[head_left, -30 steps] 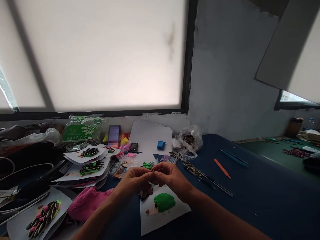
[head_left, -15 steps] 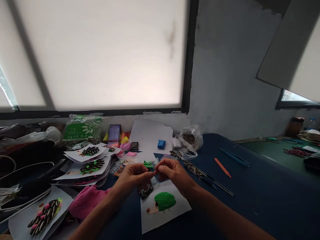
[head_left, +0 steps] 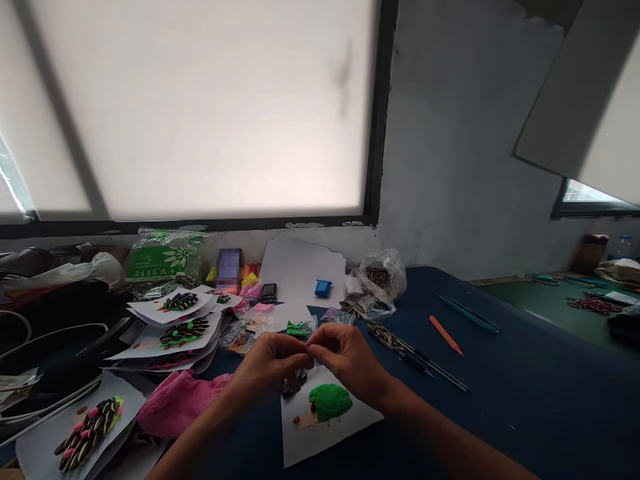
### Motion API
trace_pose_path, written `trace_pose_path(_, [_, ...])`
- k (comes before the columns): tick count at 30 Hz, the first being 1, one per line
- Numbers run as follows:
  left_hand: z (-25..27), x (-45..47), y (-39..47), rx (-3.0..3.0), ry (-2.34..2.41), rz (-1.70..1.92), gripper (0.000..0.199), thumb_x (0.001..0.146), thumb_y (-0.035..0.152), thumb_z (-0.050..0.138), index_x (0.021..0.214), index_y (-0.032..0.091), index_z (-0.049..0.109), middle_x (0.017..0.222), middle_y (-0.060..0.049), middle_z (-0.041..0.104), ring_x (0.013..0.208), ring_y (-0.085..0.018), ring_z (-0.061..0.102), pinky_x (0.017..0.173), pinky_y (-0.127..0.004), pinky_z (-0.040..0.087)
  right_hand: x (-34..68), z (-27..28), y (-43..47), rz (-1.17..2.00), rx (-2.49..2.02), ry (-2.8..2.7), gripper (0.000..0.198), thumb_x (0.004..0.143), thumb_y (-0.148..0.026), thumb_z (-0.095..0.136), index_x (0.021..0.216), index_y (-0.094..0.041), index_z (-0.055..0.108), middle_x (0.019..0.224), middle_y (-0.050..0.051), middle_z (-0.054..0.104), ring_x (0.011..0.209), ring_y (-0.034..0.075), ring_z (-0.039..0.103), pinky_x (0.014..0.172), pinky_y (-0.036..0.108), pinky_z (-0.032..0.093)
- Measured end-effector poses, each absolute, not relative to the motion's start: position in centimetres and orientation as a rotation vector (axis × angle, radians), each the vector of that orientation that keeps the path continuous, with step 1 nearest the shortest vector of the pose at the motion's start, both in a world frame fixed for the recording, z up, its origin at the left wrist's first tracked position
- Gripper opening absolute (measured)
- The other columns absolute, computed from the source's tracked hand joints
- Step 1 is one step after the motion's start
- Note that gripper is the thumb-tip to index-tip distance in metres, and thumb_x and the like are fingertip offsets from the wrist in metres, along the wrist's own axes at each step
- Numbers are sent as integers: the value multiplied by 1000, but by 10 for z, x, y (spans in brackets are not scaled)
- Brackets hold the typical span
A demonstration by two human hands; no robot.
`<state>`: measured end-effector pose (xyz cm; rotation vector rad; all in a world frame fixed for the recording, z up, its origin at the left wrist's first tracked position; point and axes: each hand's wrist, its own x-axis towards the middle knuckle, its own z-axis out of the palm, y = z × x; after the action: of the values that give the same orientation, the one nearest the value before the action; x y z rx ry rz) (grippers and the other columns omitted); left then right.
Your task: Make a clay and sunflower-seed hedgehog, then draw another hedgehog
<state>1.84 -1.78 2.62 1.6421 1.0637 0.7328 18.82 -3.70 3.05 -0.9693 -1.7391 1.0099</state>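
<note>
- The left hand (head_left: 277,360) reaches in from the lower left, its forearm slanting up across the dark blue counter (head_left: 525,400), the wrist slightly bent and the back of the hand raised.
- The right hand (head_left: 345,350) mirrors it from the lower right, knuckles arched, thumb underneath.
- The fingers (head_left: 327,333) of both hands curl inward until their tips meet, thumbs and forefingers drawn close; from here I cannot tell whether something tiny is pinched between them.
- Just below the hands, flat on the counter, lies a white sheet (head_left: 335,443) bearing a green clay hedgehog (head_left: 331,402) with a pale snout pointing left.
- A black wrapper (head_left: 295,385) sits at the sheet's upper left corner, partly hidden by the left hand.
- A pink cloth (head_left: 173,407) lies beside the left forearm; an orange pen (head_left: 446,335) rests well apart, to the right.
</note>
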Motion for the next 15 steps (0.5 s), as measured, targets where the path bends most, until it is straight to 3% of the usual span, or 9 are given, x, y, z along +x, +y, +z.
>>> trace_pose_path(4, [28,16,-19,1649,1050,765,41,69,52,65,75,12,72,73,-7,73,48,-14,63,41,-20,41,189,31,-37,1001,-965,-1770,20,88,-29,58,80,-17,71,70,3,65,62,14,56,55,26,41])
trace_pose_path(8, [28,15,-18,1670,1036,766,41,71,52,65,72,12,71,62,-5,69,46,-14,62,41,-21,40,189,29,-37,996,-941,-1761,14,85,-27,63,92,-19,73,74,2,66,63,14,57,55,25,42])
trace_pose_path(15, [30,14,-17,1630,959,695,40,68,50,70,80,12,73,70,-7,72,52,-16,65,46,-22,43,189,32,-36,985,-913,-1738,12,85,-24,62,81,-17,70,74,2,65,68,15,60,62,27,47])
